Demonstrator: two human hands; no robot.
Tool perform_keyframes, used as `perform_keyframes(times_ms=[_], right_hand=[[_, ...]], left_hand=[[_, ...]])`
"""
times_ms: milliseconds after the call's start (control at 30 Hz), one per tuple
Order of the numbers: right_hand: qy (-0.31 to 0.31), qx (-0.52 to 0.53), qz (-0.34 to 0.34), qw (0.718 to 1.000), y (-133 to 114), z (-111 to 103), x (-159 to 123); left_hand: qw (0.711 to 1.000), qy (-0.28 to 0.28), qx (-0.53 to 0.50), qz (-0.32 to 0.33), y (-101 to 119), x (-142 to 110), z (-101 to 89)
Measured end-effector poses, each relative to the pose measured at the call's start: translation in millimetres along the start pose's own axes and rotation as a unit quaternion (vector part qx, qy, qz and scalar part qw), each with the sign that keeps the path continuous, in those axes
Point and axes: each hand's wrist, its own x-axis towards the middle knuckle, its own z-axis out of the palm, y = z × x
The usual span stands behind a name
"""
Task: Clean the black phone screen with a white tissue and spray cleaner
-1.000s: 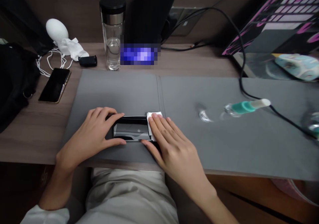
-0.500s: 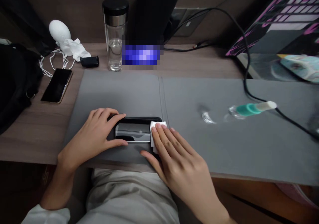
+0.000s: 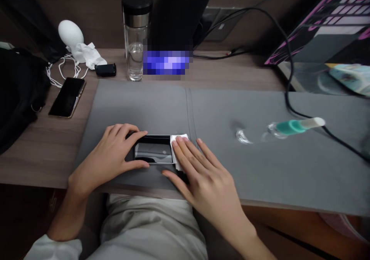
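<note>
A dark smartphone (image 3: 153,152) with a glossy, reflecting screen lies lengthwise on the grey desk mat (image 3: 138,102). My left hand (image 3: 111,154) grips its left end, thumb along the near edge and fingers at the far edge. Over the phone's right end lies a folded white tissue (image 3: 175,140), pressed down under the fingertips of my right hand (image 3: 205,175). The right fingers are stretched out flat, with the thumb apart from them near the phone's near edge. The phone's right end is hidden by the tissue and hand.
A clear bottle with a green collar and pale tip (image 3: 291,126) lies on the mat at right, a clear cap (image 3: 243,136) beside it. A black cable (image 3: 287,86) crosses there. At the back stand a water bottle (image 3: 135,59) and, further left, another phone (image 3: 67,97).
My right hand has slid slightly left and toward the far edge, taking the tissue along the screen. My left hand keeps its grip on the smartphone. The whole view has shifted a little.
</note>
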Motion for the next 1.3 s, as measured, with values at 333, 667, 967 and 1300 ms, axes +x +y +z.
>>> perform_keyframes(times_ms=[333,667,967,1300], right_hand=[[-0.006,0.043,0.000,0.999,3.5,1.3,1.8],[-0.016,0.078,-0.017,0.997,-3.5,-1.9,0.5],[-0.027,0.066,0.002,0.997,4.8,10.2,9.0],[-0.028,0.086,-0.030,0.995,-10.0,-4.8,0.9]], left_hand=[[1.000,-0.002,0.007,-0.002,0.0,0.0,-0.5],[1.000,0.001,-0.002,-0.003,0.0,0.0,-0.7],[1.000,-0.002,0.018,0.006,0.7,0.5,-1.6],[1.000,0.001,0.005,0.005,1.2,0.2,-1.0]])
